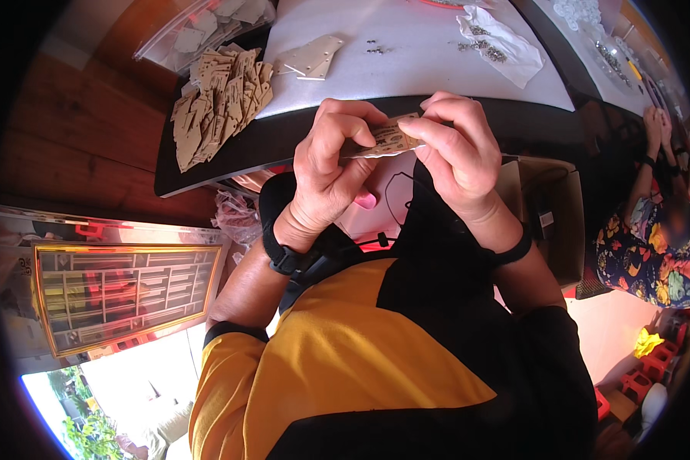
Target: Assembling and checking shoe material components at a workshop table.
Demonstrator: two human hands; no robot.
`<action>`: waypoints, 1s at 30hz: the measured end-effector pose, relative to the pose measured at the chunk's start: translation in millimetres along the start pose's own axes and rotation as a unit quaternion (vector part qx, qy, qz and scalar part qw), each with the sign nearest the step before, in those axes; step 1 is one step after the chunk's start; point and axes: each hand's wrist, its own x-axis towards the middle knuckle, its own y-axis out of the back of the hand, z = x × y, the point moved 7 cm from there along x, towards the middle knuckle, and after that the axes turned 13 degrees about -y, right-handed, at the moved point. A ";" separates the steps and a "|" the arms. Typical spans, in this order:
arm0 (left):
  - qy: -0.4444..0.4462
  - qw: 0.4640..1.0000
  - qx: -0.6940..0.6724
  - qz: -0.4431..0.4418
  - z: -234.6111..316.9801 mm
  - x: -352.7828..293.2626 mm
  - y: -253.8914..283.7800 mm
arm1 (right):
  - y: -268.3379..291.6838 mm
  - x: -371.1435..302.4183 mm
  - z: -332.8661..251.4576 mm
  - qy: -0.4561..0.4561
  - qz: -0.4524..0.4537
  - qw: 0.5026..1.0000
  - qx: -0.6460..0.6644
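Both my hands hold one small flat tan wooden piece (391, 139) with cut-out patterns, close to my chest and just in front of the table's dark edge. My left hand (331, 165) grips its left end with curled fingers. My right hand (456, 146) pinches its right end between thumb and fingers. A black band sits on each wrist. My yellow and black shirt fills the lower middle of the view.
A pile of similar tan pieces (218, 103) lies at the table's left end, beside a clear bag of pieces (199, 27). Pale flat plates (312, 57), small screws (376, 49) and a white bag of hardware (498, 42) lie on the white tabletop (422, 73). Another person (652, 230) sits at right.
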 end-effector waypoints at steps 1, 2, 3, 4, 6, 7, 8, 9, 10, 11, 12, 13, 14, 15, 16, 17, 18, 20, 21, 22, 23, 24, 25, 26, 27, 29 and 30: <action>0.028 0.999 -0.041 0.010 -3.4 -1.9 -1.5 | 0.2 -0.3 1.8 -0.013 -0.005 1.000 0.008; 0.056 0.995 -0.081 0.019 -7.0 -4.1 -2.7 | 0.1 -0.7 3.5 -0.026 -0.009 0.999 0.017; 0.056 0.995 -0.080 0.020 -7.9 -5.4 -2.4 | 0.2 -1.7 3.3 -0.026 -0.010 0.999 0.018; 0.070 0.991 -0.113 0.019 -11.0 -7.5 -3.5 | -0.1 -2.6 5.9 -0.046 -0.014 0.998 0.035; 0.085 0.986 -0.143 0.019 -11.7 -8.0 -3.9 | -0.1 -3.4 8.3 -0.065 -0.021 0.996 0.055; 0.085 0.983 -0.163 0.014 -8.6 -5.7 -5.0 | 0.4 -3.2 10.9 -0.081 -0.024 0.994 0.067; 0.084 0.980 -0.181 0.009 -5.3 -3.7 -5.5 | 1.0 -3.1 13.7 -0.097 -0.029 0.992 0.080; 0.085 0.980 -0.178 0.013 -1.8 -3.3 -3.2 | 2.1 -3.1 15.5 -0.105 -0.035 0.990 0.084; 0.138 0.963 -0.232 0.027 -4.0 -6.6 -3.3 | 3.8 -1.8 17.2 -0.114 -0.035 0.988 0.095; 0.190 0.939 -0.284 0.042 -6.6 -10.3 -4.1 | 5.9 -1.9 19.0 -0.124 -0.037 0.987 0.093; 0.191 0.939 -0.281 0.047 -5.6 -10.0 -1.9 | 7.7 -2.4 20.8 -0.134 -0.038 0.986 0.090; 0.200 0.937 -0.283 0.052 -5.9 -10.5 -0.3 | 8.4 -3.4 23.0 -0.143 -0.032 0.984 0.097; 0.209 0.934 -0.285 0.057 -5.9 -11.1 1.5 | 6.9 -3.8 22.8 -0.141 -0.035 0.984 0.100; 0.209 0.934 -0.283 0.060 -4.2 -10.9 4.3 | 6.5 -4.7 26.2 -0.166 -0.031 0.979 0.118; 0.251 0.926 -0.276 0.050 -6.1 -14.4 4.8 | 5.7 -5.9 29.5 -0.190 -0.027 0.972 0.135; 0.293 0.917 -0.268 0.040 -8.4 -18.6 4.3 | 4.0 -7.7 32.0 -0.209 -0.025 0.968 0.135; 0.293 0.917 -0.267 0.043 -7.6 -18.2 4.8 | 2.9 -8.6 31.9 -0.208 -0.027 0.968 0.136; 0.310 0.914 -0.253 0.061 -9.0 -19.3 4.4 | 0.1 -11.7 38.4 -0.252 -0.039 0.954 0.159; 0.310 0.914 -0.253 0.062 -10.2 -20.4 2.3 | -0.5 -11.6 38.2 -0.252 -0.040 0.954 0.159; 0.286 0.921 -0.254 0.076 -11.0 -20.3 1.7 | -1.1 -11.5 38.0 -0.252 -0.042 0.954 0.160; 0.262 0.926 -0.256 0.091 -11.4 -19.9 2.7 | -1.5 -11.5 37.8 -0.252 -0.044 0.953 0.160; 0.263 0.926 -0.256 0.091 -12.8 -20.9 3.1 | -1.5 -11.7 37.8 -0.253 -0.044 0.953 0.160; 0.266 0.937 -0.218 0.070 -14.3 -22.1 4.2 | -2.8 -11.6 37.1 -0.248 -0.054 0.955 0.151; 0.268 0.945 -0.179 0.049 -16.3 -23.0 4.3 | -4.2 -11.6 36.6 -0.243 -0.064 0.957 0.142; 0.268 0.945 -0.181 0.049 -20.2 -23.2 2.8 | -5.2 -11.9 37.3 -0.244 -0.064 0.957 0.141; 0.118 0.993 -0.016 0.013 -12.8 -10.1 6.5 | -13.8 -13.5 39.5 -0.253 -0.096 0.956 0.118; 0.118 0.993 -0.018 0.013 -14.5 -9.3 5.7 | -14.7 -12.4 38.9 -0.254 -0.095 0.955 0.116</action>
